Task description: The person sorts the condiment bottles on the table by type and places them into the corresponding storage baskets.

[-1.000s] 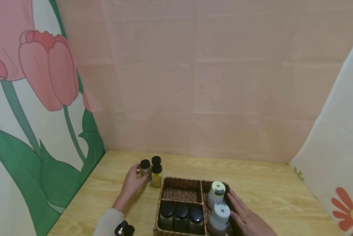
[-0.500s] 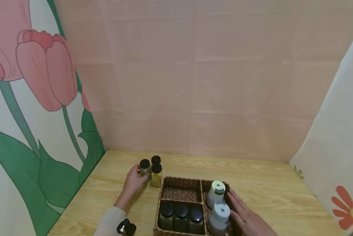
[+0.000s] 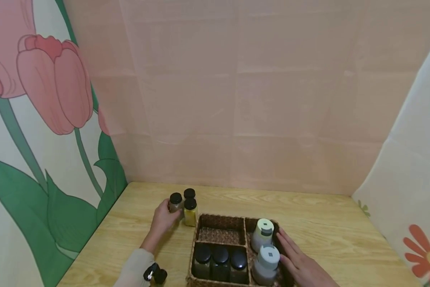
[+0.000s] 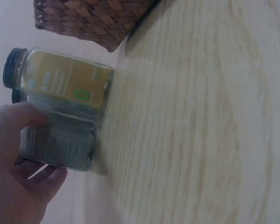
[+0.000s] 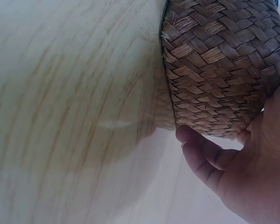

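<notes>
My left hand (image 3: pixel 163 219) grips a square glass spice jar (image 3: pixel 175 203) with a black lid at the back left of the table. In the left wrist view, the thumb lies across this greyish jar (image 4: pixel 60 144) and fingers curl beneath it. Against it stands a jar of yellow powder (image 3: pixel 190 215), its yellow label (image 4: pixel 67 81) facing that camera. A third black-lidded jar (image 3: pixel 189 193) is mostly hidden behind. My right hand (image 3: pixel 301 261) rests along the right side of a woven basket (image 3: pixel 245 231), its extended fingers touching the weave (image 5: pixel 224 70) near a corner in the right wrist view.
Several dark-lidded jars (image 3: pixel 220 257) fill the basket's near left compartment. Two white-capped bottles (image 3: pixel 268 259) stand in its right compartment, while the far left one shows its bare woven bottom. The wood-grain table (image 3: pixel 326 223) ends at a beige cloth backdrop (image 3: pixel 236 119).
My left wrist and sleeve have shifted slightly to the right, with the hand still on the same jar. The right hand and basket stay in place.
</notes>
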### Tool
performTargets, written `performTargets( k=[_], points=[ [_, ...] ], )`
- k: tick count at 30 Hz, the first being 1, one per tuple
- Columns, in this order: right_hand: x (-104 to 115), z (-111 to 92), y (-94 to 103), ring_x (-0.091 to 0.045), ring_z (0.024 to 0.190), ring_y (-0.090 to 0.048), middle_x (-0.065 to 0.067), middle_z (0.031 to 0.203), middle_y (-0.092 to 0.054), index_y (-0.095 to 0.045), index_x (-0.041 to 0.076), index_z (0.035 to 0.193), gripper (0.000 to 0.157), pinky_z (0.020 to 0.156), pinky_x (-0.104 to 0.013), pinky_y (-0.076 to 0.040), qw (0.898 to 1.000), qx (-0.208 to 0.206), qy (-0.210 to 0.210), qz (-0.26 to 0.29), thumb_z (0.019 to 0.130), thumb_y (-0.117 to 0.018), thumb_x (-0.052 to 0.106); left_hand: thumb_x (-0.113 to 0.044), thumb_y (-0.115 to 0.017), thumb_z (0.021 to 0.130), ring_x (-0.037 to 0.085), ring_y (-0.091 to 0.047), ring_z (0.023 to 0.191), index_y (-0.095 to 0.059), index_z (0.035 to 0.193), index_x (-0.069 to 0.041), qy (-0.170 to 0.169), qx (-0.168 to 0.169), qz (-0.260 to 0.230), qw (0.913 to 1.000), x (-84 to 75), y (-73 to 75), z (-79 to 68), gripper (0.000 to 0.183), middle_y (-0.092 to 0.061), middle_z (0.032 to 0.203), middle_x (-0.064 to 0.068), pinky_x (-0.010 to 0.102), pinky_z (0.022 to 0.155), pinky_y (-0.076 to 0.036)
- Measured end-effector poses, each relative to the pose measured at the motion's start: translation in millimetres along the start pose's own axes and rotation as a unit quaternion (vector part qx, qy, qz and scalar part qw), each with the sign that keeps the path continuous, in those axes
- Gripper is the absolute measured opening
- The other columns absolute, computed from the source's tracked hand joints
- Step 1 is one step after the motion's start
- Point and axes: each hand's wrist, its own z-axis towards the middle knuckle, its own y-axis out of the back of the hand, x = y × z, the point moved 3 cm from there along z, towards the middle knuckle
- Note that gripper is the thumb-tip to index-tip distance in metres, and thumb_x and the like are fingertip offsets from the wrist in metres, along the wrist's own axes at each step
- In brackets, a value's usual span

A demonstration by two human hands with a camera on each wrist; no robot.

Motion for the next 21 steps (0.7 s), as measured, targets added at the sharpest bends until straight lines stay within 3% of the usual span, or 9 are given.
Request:
performTargets(
  k=[10,21],
  points=[
    [0.4,0.5,0.0,-0.044,0.142,-0.039,-0.013,0.170,-0.012,-0.021,0.011,0.163,0.076,0.099,-0.064,-0.046,1.000,0.003,-0.003,-0.001,0.105,-0.040,0.057,-0.016,-0.078,0.086,0.039,-0.065,0.109,-0.059,0.127,0.007,-0.006,-0.011,-0.006,0.9999,-2.0,3.9,-0.3,0.050,-0.067,0.118,0.025,0.052,0.091,-0.055],
    [-0.4,1.4,-0.6,-0.043,0.142,-0.039,-0.013,0.170,-0.011,-0.021,0.012,0.163,0.077,0.099,-0.063,-0.046,1.000,0.006,-0.005,-0.001,0.105,-0.040,0.058,-0.019,-0.076,0.089,0.041,-0.064,0.110,-0.058,0.130,0.007,0.000,-0.011,-0.004,0.9999,-11.5,19.9,-0.9,0.053,-0.066,0.120,0.026,0.054,0.093,-0.055]
  ],
)
